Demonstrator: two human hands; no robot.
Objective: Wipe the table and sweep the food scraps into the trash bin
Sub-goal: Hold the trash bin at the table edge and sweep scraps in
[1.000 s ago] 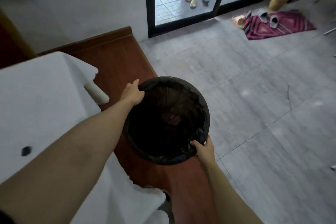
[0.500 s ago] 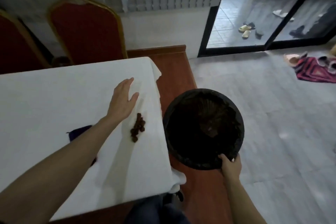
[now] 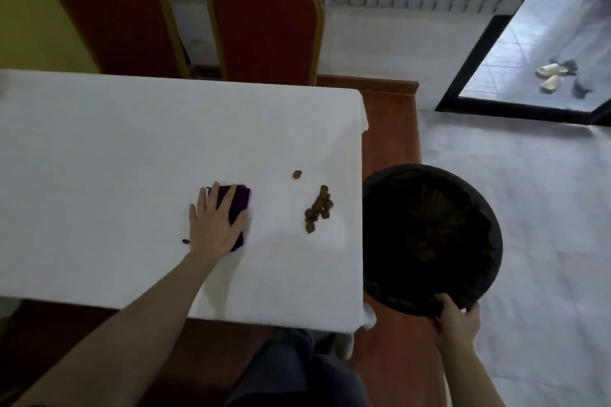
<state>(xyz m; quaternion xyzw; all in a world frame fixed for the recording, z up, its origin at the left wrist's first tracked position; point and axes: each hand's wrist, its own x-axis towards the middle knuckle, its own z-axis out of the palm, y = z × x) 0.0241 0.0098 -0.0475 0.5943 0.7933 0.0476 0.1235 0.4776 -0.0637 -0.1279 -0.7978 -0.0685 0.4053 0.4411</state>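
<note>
A table with a white cloth (image 3: pixel 115 149) fills the left half of the view. My left hand (image 3: pixel 215 218) lies flat, fingers spread, on a folded purple cloth (image 3: pixel 238 205) near the table's middle. To its right, a small heap of brown food scraps (image 3: pixel 318 208) lies close to the table's right edge, with one loose scrap (image 3: pixel 297 174) just behind it. A round trash bin with a black liner (image 3: pixel 429 238) hangs beside that edge, tipped towards me. My right hand (image 3: pixel 456 317) grips the bin's near rim.
Two red chairs with gold frames (image 3: pixel 264 23) stand behind the table. A small dark speck (image 3: pixel 185 241) lies left of my wrist. Brown floor (image 3: pixel 390 357) runs under the bin, grey tiles (image 3: pixel 529 175) to the right, and a dark-framed glass door (image 3: pixel 472 76) at the far right.
My left hand let go of the bin's rim, swung over the table and came down on the purple cloth. The bin, held by my right hand, moved next to the table's right edge.
</note>
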